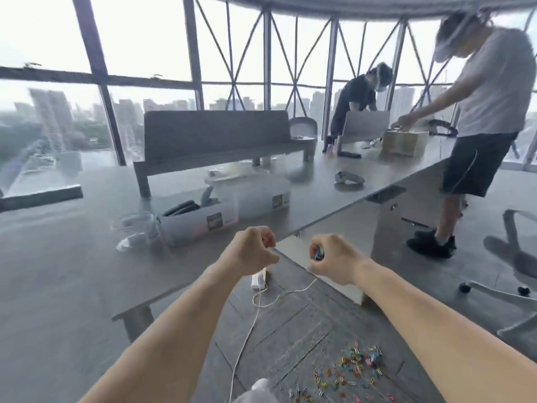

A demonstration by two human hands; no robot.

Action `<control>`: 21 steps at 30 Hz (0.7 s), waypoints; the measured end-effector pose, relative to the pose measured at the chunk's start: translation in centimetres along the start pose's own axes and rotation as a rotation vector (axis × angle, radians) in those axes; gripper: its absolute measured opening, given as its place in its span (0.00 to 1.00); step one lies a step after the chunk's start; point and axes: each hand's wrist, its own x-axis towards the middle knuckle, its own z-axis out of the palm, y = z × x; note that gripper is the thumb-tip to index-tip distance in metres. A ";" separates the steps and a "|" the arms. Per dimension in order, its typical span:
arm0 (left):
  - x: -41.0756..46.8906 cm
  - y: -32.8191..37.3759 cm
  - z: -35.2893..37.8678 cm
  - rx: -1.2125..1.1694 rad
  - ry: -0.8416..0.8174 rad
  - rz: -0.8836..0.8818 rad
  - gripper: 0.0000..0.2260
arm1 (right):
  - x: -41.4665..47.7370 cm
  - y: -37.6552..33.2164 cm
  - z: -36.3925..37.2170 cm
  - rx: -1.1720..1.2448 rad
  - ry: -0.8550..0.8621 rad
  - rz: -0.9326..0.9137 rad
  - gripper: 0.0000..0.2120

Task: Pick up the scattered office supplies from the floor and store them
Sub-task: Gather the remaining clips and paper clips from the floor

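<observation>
Both my arms reach forward over the floor beside the desk. My right hand is closed around a small bunch of coloured paper clips that shows between its fingers. My left hand is curled into a fist; whether it holds anything is hidden. Several coloured paper clips lie scattered on the dark floor at the lower right. A clear round container stands on the desk to the left of my hands.
A long grey desk carries two translucent storage boxes and a grey divider panel. A white cable and adapter lie on the floor. Two people work at the far right. An office chair stands at right.
</observation>
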 end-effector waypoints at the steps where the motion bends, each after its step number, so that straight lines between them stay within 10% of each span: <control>1: 0.6 -0.3 -1.0 0.021 0.012 0.004 0.05 | 1.0 -0.5 -0.4 -0.005 -0.002 -0.011 0.08; 21: 31.1 -7.8 -6.2 0.008 0.013 -0.026 0.11 | 36.4 -1.9 -2.1 0.059 0.017 -0.114 0.08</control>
